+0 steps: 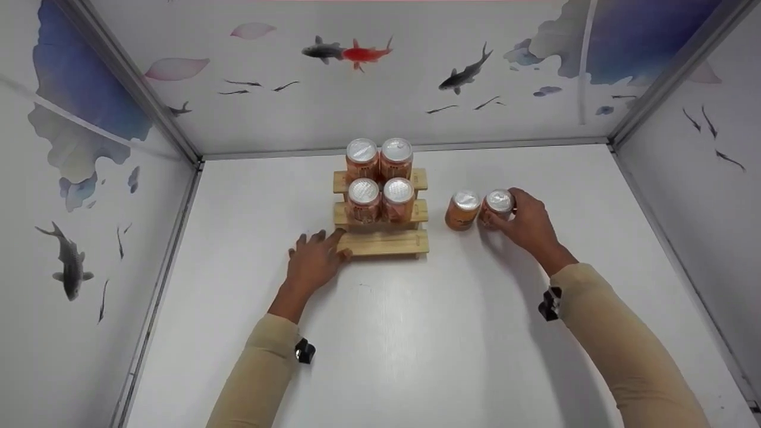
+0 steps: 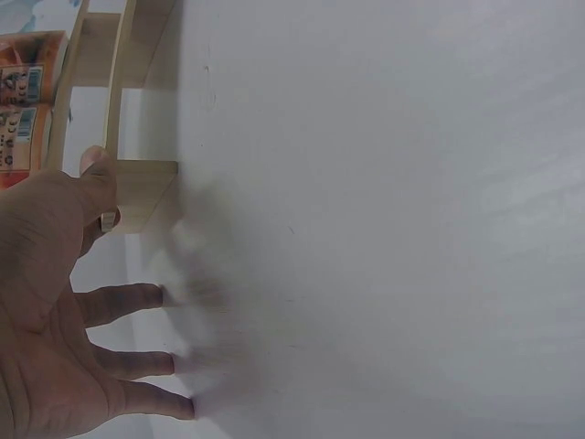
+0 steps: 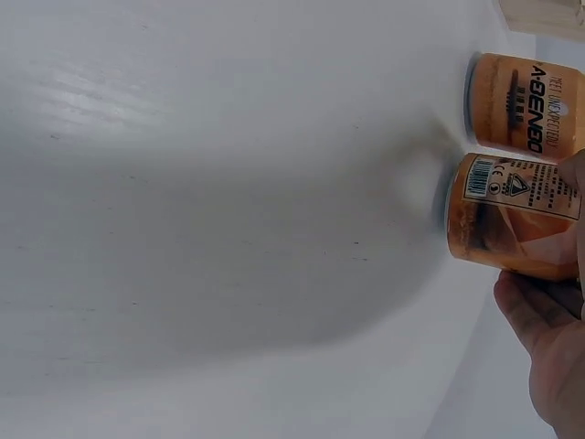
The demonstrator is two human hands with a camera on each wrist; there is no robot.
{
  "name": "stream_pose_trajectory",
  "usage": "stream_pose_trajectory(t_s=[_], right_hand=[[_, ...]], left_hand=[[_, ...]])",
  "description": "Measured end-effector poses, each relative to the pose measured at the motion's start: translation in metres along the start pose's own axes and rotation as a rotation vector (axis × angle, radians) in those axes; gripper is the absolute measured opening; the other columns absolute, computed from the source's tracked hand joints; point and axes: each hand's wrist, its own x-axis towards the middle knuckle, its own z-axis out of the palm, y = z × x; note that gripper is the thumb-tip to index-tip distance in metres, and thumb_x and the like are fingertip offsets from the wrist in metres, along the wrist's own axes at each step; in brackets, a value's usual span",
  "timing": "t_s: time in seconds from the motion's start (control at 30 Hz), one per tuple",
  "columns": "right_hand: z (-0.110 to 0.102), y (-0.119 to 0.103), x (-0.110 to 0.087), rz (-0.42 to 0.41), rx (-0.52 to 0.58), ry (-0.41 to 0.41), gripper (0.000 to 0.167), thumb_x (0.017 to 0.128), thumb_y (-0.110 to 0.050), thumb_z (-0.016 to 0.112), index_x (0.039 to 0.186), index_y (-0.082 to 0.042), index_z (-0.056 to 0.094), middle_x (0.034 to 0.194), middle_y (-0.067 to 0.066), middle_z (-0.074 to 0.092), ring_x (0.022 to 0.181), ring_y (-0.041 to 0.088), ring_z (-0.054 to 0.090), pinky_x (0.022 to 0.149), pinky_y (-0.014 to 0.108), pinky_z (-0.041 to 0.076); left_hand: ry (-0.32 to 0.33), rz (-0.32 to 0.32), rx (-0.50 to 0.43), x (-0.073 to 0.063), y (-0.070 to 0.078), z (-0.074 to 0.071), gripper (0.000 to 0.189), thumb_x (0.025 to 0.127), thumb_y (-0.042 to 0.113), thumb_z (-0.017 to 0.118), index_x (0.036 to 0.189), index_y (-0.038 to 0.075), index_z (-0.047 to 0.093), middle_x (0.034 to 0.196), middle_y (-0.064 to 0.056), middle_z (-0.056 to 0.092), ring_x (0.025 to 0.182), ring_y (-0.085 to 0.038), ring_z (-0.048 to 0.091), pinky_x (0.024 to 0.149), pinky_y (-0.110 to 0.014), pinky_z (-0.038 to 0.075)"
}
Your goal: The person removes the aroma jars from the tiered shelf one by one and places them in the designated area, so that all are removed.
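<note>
A wooden three-step rack (image 1: 386, 242) stands on the white table, with two orange cans on its top step and two on its middle step; the lowest step is bare. My left hand (image 1: 315, 260) pinches the left end of that lowest step between thumb and index finger. Its other fingers (image 2: 137, 364) spread out and touch the table. To the right of the rack, my right hand (image 1: 532, 226) grips an upright orange can (image 1: 498, 208) with a silver lid. Close beside it stands another orange can (image 1: 462, 211), labelled A-BENBO in the right wrist view.
White panels with painted fish enclose the table at the back (image 1: 404, 113), left and right. A metal edge strip (image 1: 285, 153) runs along the table's back. Small dark devices (image 1: 550, 304) sit on both wrists.
</note>
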Motion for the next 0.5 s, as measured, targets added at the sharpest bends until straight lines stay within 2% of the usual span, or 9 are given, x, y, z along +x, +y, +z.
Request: stream_pose_trajectory(t_s=[0.1,0.27,0.5], right_hand=[[0.0009,0.0011,0.0012,0.018,0.014,-0.012,0.058,0.102,-0.018,0.082,0.145,0.012,0.056,0.139,0.034,0.067,0.131,0.049,0.067,0.108,0.064,0.058],[0.0027,0.0014,0.0034,0.037,0.043,-0.024,0.057,0.103,-0.018,0.080,0.146,0.011,0.055,0.142,0.033,0.066,0.136,0.048,0.065,0.111,0.063,0.057],[0.0042,0.0022,0.0058,0.040,0.041,-0.031,0.055,0.104,-0.019,0.078,0.145,0.010,0.055,0.142,0.032,0.066,0.136,0.048,0.065,0.111,0.064,0.057]], left_hand=[[-0.008,-0.004,-0.006,-0.0003,0.0009,-0.0008,0.063,0.110,0.060,0.059,0.166,0.032,0.052,0.167,-0.024,0.053,0.153,-0.061,0.045,0.113,-0.084,0.043],[-0.007,-0.003,-0.001,-0.0001,0.0012,-0.0002,0.061,0.110,0.058,0.060,0.165,0.032,0.053,0.167,-0.023,0.054,0.150,-0.059,0.048,0.112,-0.084,0.045],[-0.008,0.003,0.024,0.0004,0.0013,-0.0011,0.061,0.111,0.058,0.059,0.165,0.030,0.053,0.166,-0.023,0.055,0.149,-0.060,0.049,0.110,-0.084,0.046]])
